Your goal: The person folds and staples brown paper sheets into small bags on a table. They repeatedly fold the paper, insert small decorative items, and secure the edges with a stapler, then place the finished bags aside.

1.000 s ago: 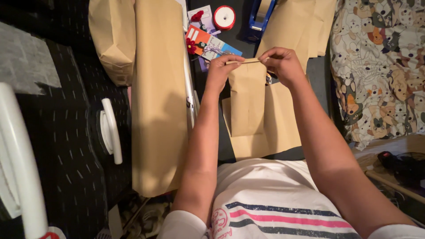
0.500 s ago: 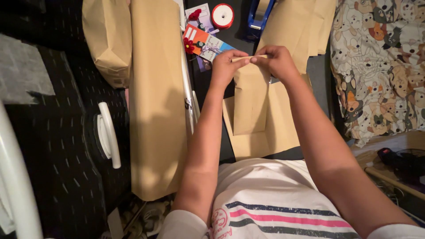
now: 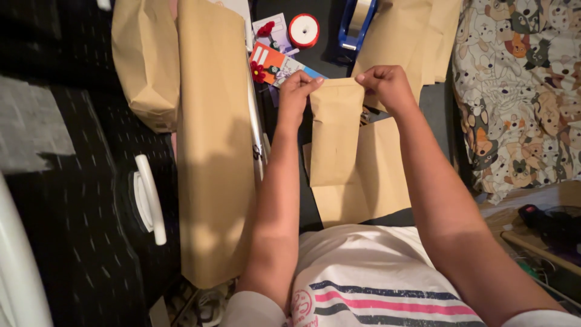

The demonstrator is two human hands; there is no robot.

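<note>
My left hand [image 3: 295, 92] and my right hand [image 3: 386, 85] each pinch a top corner of a narrow folded piece of brown kraft paper [image 3: 334, 130] and hold it up in front of me. It hangs flat over a larger sheet of the same brown paper [image 3: 375, 175] lying on the dark surface. A long parcel wrapped in brown paper [image 3: 213, 133] lies just left of my left arm.
Behind it, a bulkier wrapped bundle [image 3: 143, 57] sits at upper left. A red-and-white ribbon spool [image 3: 304, 29], coloured cards [image 3: 279, 60] and a blue tape dispenser [image 3: 356, 24] lie beyond my hands. More brown paper [image 3: 417, 36] is at top right, patterned fabric [image 3: 520, 91] at right.
My hands were close together folding the top edge of the narrow paper; they have spread apart to its two corners, and the paper now hangs wider and flatter.
</note>
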